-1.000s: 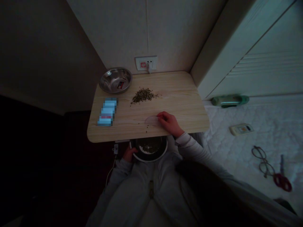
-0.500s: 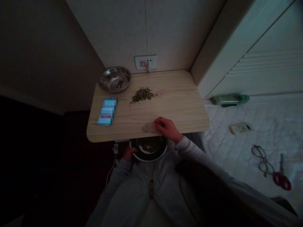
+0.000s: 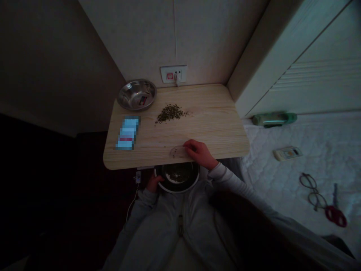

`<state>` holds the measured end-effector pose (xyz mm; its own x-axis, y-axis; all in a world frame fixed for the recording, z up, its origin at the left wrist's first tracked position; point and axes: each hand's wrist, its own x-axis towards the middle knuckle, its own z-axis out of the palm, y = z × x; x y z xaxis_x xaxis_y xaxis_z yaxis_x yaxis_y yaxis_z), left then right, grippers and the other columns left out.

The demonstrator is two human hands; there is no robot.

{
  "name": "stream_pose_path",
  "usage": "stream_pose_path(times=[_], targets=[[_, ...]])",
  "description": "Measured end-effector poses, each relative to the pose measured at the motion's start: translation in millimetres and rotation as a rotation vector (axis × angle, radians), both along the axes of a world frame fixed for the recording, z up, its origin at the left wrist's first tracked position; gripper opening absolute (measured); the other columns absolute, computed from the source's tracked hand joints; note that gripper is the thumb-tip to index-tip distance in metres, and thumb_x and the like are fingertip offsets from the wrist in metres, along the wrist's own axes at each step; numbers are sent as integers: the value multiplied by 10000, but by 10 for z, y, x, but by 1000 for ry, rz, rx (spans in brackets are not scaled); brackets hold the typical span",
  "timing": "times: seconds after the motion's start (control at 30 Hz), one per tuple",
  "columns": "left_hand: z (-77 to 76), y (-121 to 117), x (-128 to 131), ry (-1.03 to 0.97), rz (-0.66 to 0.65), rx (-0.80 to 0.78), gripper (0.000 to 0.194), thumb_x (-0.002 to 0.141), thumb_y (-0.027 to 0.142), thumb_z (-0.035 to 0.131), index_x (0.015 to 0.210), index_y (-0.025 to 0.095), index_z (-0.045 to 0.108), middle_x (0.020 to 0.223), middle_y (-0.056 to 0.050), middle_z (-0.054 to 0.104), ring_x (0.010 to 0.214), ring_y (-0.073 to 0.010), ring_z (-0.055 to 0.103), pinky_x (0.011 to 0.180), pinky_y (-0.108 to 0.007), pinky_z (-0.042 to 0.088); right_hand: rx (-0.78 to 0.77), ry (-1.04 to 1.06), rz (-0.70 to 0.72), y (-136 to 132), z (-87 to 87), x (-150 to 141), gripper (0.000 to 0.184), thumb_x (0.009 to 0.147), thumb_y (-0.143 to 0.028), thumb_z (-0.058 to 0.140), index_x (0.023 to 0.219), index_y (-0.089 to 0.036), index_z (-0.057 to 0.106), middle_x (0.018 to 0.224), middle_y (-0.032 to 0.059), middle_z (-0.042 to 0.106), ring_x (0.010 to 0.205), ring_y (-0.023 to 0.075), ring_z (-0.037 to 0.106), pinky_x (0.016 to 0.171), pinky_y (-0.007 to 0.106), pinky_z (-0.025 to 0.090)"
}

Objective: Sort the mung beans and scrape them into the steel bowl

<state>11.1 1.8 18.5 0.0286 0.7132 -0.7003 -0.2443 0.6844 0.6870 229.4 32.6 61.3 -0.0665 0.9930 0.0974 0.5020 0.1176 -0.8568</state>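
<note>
My left hand (image 3: 154, 183) grips the rim of a dark bowl with a pale edge (image 3: 191, 185), held at my lap just under the table's front edge. Small dark green bits (image 3: 180, 174) lie inside it. At that edge, my right hand (image 3: 197, 152) has its fingers closed on a thin, clear, rounded piece of plastic (image 3: 177, 151), which rests against the tabletop with a few dark specks on or under it. Farther back on the wooden table (image 3: 214, 128) is a loose heap of dried green bits (image 3: 170, 113).
A metal bowl (image 3: 137, 96) stands at the table's back left, with a lit phone (image 3: 128, 133) in front. A wall socket (image 3: 174, 74) holds a plug. Right, on the white quilted bedding, lie a green bottle (image 3: 274, 119), a remote (image 3: 287, 153), a cord (image 3: 313, 192) and red-handled scissors (image 3: 335, 216).
</note>
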Motion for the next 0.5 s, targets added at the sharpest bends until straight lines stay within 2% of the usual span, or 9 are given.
stream_pose_path(times=[0.3, 0.5], targets=[[-197, -26, -56, 28, -25, 4, 297, 368, 91, 590, 657, 157, 613, 629, 15, 637, 675, -201, 572, 655, -310, 418, 9, -54, 23, 2, -29, 12, 161, 722, -201, 478, 835, -163, 585, 701, 19, 589, 649, 123, 519, 620, 246, 392], [-161, -29, -35, 37, -38, 59, 365, 382, 107, 575, 737, 170, 632, 607, 15, 629, 713, -225, 575, 678, -327, 409, 15, -92, 46, 4, -15, 19, 152, 714, -205, 485, 817, -167, 591, 665, 11, 576, 634, 125, 498, 614, 249, 380]])
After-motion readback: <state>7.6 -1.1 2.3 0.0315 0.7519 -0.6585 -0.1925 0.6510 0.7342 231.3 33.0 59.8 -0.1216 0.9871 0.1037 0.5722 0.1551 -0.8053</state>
